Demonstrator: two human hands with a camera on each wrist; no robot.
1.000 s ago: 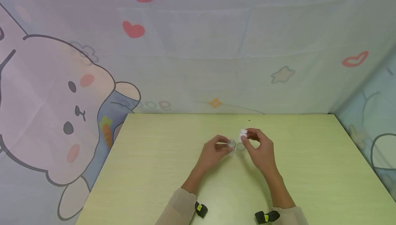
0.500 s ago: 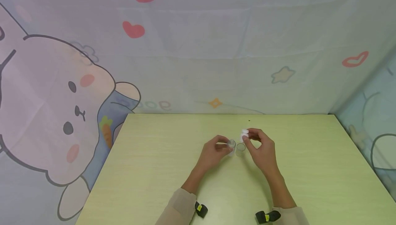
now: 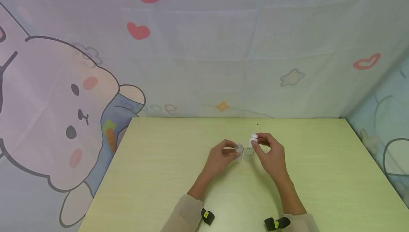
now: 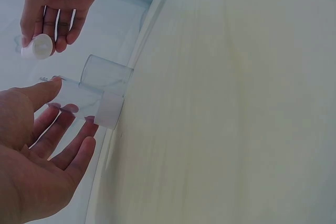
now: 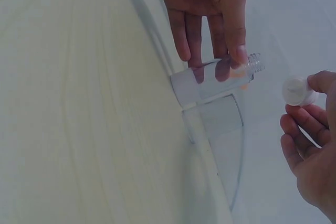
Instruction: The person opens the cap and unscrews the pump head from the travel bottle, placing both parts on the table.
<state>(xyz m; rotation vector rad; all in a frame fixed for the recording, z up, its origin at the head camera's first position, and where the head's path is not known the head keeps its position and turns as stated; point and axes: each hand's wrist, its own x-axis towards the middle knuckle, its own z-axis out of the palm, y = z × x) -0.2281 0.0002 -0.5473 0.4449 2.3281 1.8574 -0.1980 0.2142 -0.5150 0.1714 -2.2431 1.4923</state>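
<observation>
My left hand [image 3: 221,156] grips a clear bottle [image 5: 215,80] between thumb and fingers. The bottle stands upright on the table, its threaded neck uncovered and its lower part white. My right hand [image 3: 271,155] pinches a small white cap [image 4: 40,47] above the table, apart from the bottle and to its right. The cap's round open underside shows in both wrist views. Close beside the bottle, between the two hands, stands a clear open-topped cylinder [image 3: 248,153] like a small cup; neither hand holds it.
The pale yellow-green table [image 3: 153,175] ends at a cloth backdrop [image 3: 204,47] printed with hearts and a cartoon rabbit. A tiny dark speck [image 3: 257,124] lies near the table's far edge. Black straps with camera mounts [image 3: 207,216] sit at both sleeves.
My right hand has drifted slightly to the right with the white cap. The left hand and the bottle have stayed in place.
</observation>
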